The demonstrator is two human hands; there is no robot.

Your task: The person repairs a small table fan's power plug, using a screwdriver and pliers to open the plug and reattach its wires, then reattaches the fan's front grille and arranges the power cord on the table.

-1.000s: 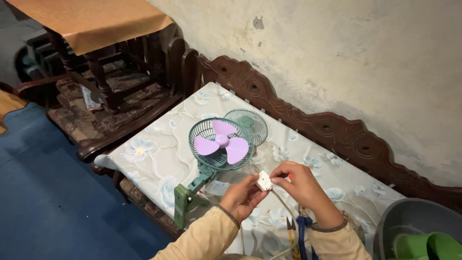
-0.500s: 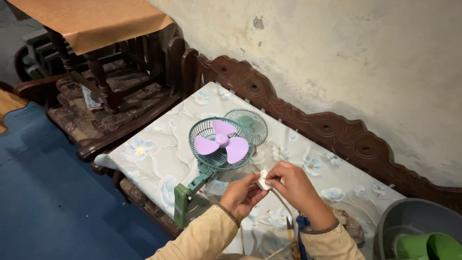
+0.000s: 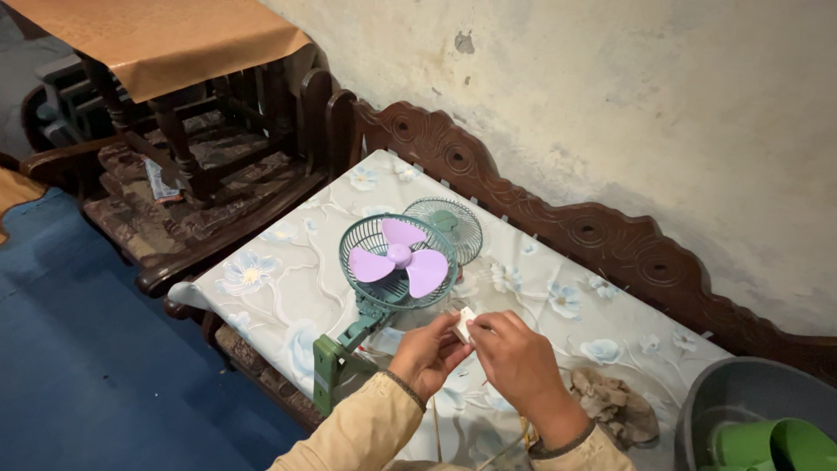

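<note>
Both hands have closed in together since the earlier frames: my left hand (image 3: 429, 352) and right hand (image 3: 516, 359) now pinch the small white plug-like piece (image 3: 464, 324) between their fingertips, just in front of the green clamp fan (image 3: 394, 269) with purple blades. I judge the work on this piece goes on. Its loose front grille (image 3: 446, 228) lies behind on the floral tabletop (image 3: 288, 270); a crumpled rag (image 3: 615, 406) sits to the right.

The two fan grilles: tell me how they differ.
The front grille sits on the green fan stand, with purple blades inside; the loose grille lies behind it on the floral sheet, with no blades. The loose grille looks smaller. Both are round, green wire.
</note>
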